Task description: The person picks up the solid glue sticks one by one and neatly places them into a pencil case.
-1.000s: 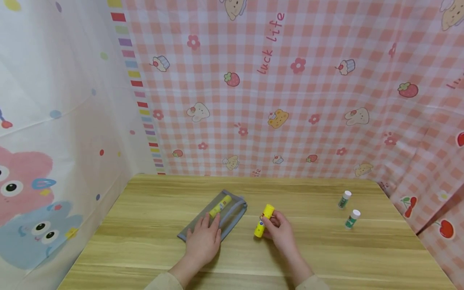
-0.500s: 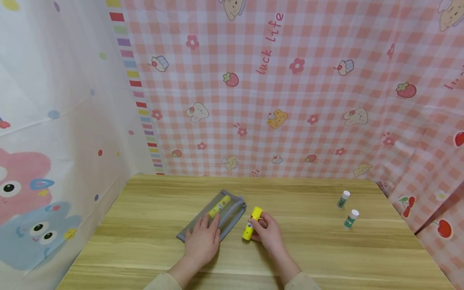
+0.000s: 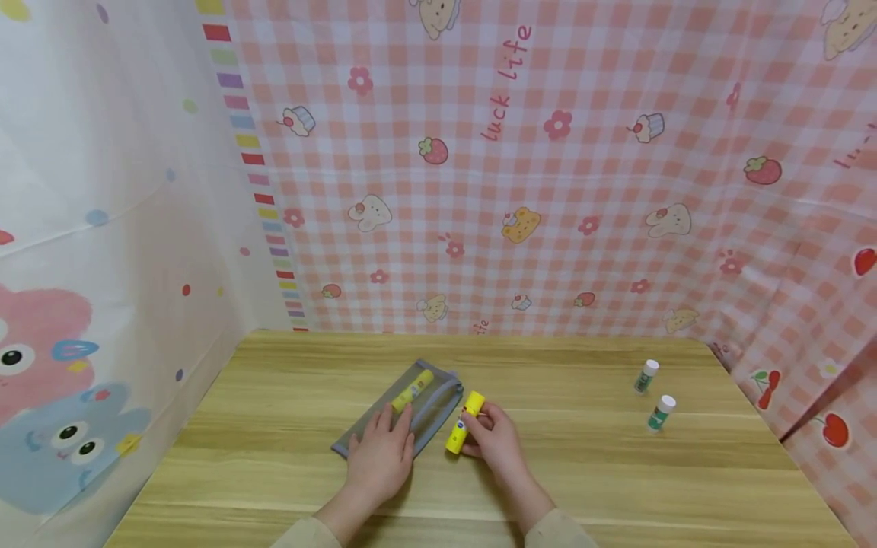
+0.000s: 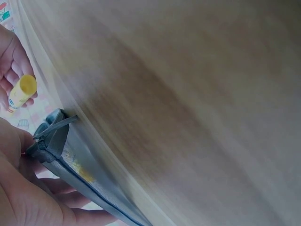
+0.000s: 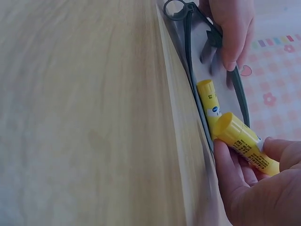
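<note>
Since the earlier head views, the right hand has carried its yellow plastic glue stick with a printed label leftward across the table, from well clear of the grey mesh zip pouch to just beside the pouch's right edge. From my remote station I read the stick as pinched between thumb and curled fingers, tilted, with its capped end leading toward the pouch mouth; in the right wrist view it sits just above the opening but not yet inside. The left hand rests on the near part of the pouch, fingers fairly straight and pressing down in the head view; the right wrist view shows its fingertips at the dark zip edge near the ring-shaped puller, though I cannot tell whether they pinch the fabric or merely press it. A second yellow glue stick already lies inside the pouch, seen through the mesh. Two small white-capped green-labelled glue sticks lie well apart on the right of the pale wood-grain tabletop. By my judgement the packing is partway: one stick stowed, one at the mouth, two untouched, pouch unzipped. Pink gingham cartoon-print cloth backs the scene.
</note>
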A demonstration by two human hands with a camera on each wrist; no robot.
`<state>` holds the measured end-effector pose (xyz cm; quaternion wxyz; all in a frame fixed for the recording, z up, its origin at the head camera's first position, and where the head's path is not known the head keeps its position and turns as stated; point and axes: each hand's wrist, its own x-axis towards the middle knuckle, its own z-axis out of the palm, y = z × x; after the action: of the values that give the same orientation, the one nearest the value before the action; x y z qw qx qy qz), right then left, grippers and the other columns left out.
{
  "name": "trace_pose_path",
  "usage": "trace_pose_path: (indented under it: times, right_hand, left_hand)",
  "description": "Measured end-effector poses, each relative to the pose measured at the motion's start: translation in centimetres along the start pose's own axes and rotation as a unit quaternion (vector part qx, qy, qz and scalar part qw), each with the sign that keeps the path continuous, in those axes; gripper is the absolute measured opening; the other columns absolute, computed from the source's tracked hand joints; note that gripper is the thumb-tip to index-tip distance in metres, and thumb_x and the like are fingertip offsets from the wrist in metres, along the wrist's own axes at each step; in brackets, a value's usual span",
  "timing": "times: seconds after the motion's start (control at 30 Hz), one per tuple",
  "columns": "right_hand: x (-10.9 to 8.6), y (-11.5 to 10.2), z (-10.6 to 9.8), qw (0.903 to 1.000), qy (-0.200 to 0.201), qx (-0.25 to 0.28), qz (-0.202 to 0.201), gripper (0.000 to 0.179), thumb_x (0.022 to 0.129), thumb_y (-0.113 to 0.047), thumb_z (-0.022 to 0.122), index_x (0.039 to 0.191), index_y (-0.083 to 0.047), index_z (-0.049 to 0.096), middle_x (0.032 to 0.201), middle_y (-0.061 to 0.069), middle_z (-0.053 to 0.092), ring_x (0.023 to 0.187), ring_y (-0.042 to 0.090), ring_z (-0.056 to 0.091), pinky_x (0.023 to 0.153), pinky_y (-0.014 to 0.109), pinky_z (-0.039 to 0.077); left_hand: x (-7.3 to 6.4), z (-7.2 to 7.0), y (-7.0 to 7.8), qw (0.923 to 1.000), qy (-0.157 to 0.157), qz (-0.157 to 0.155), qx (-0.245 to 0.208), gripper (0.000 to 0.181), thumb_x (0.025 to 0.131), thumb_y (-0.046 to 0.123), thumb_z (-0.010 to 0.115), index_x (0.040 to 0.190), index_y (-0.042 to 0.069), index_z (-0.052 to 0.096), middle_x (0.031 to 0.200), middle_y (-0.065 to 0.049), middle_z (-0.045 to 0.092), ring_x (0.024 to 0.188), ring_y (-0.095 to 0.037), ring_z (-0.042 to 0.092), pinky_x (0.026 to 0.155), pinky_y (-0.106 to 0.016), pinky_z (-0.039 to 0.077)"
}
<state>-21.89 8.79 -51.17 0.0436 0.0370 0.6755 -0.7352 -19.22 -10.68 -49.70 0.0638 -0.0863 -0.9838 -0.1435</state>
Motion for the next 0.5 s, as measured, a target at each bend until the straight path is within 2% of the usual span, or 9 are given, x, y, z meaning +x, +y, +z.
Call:
trace_pose_path:
  times: [0.1,0.27,0.5]
  right_hand:
    - [0.1,-0.1,0.3,0.9999,0.002,-0.004,0.01,0.041,0.101,-0.011,0.058,0.13,0.014,0.046,0.11,0.023,0.064,0.084,0.022,0.066,0.068,0.041,0.06]
    - [0.2,-0.1,0.7,0.9999,0.001,0.005,0.013,0.042,0.1,-0.012,0.058,0.131,0.014,0.045,0.112,0.028,0.063,0.082,0.021,0.066,0.067,0.04,0.06]
    - [0.5,0.1,1.4,0.9996,-0.003,0.019,0.019,0.04,0.1,-0.011,0.058,0.126,0.017,0.046,0.112,0.029,0.064,0.08,0.021,0.067,0.066,0.038,0.06]
  left_hand:
    - [0.0,0.0,-0.1,1.0,0.002,0.0,0.0,0.047,0.101,0.029,0.051,0.146,0.013,0.051,0.146,-0.024,0.046,0.131,-0.044,0.045,0.093,-0.076,0.036]
    - [0.0,0.1,-0.1,1.0,0.004,0.001,0.0,0.047,0.101,0.029,0.051,0.145,0.013,0.051,0.145,-0.024,0.046,0.13,-0.044,0.045,0.092,-0.076,0.036]
    - [0.1,0.1,-0.1,1.0,0.002,0.0,0.0,0.047,0.101,0.029,0.052,0.145,0.014,0.052,0.145,-0.024,0.046,0.13,-0.044,0.045,0.092,-0.076,0.036]
